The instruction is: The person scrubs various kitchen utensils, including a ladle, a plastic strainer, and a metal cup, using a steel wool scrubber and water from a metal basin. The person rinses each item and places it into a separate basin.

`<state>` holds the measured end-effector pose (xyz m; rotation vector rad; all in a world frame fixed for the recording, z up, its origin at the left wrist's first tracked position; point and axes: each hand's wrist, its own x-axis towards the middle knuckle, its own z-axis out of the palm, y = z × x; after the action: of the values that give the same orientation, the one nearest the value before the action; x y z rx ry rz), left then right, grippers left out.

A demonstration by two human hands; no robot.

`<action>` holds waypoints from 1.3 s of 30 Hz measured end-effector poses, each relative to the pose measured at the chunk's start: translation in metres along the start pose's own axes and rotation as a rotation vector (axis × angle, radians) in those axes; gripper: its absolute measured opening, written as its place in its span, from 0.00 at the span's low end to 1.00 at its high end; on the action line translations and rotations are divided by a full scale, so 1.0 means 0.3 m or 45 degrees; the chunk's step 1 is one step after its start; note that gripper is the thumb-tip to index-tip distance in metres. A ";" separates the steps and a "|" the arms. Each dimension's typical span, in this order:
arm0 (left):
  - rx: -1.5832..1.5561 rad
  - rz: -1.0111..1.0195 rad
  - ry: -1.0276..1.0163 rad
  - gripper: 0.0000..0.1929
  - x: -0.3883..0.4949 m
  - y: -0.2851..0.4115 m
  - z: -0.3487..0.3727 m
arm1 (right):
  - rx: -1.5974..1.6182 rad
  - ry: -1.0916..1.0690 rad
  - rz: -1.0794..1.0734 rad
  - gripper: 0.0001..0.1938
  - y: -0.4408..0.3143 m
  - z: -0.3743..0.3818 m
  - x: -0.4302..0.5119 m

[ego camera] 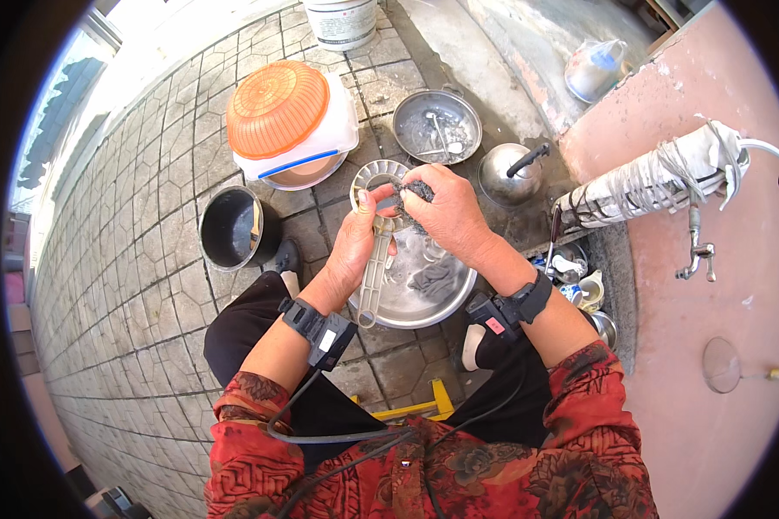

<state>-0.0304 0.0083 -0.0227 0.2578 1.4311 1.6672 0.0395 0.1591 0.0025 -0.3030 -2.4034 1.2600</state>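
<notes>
My left hand [357,233] grips a pale plastic strainer [377,272] by the neck, its long ribbed handle pointing down towards me and its round slotted rim upward. In my right hand [451,211] is a dark scouring pad of wire wool [419,189], pressed against the strainer's rim near my left fingertips. Below both hands sits a wide metal basin [399,314] of cloudy water. A grey cloth [436,280] lies in that water. My hands hide the upper part of the basin and some of the strainer's head.
Around the basin stand a dark pot [232,227], an orange plastic basket [276,107] on a white container, a metal pan [406,133] holding spoons, and a domed metal lid [503,172]. Bowls and cups [591,289] lie at right, beneath a wrapped pipe [649,178] with a tap [694,253].
</notes>
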 end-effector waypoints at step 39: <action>-0.276 0.090 0.008 0.35 -0.043 0.054 -0.069 | 1.549 -0.147 0.959 0.15 0.147 -0.009 -0.006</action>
<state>-0.0445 -0.0141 -0.0100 0.1831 1.2459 1.8654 0.0424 0.1856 -0.0329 -0.7519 -1.1547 2.7949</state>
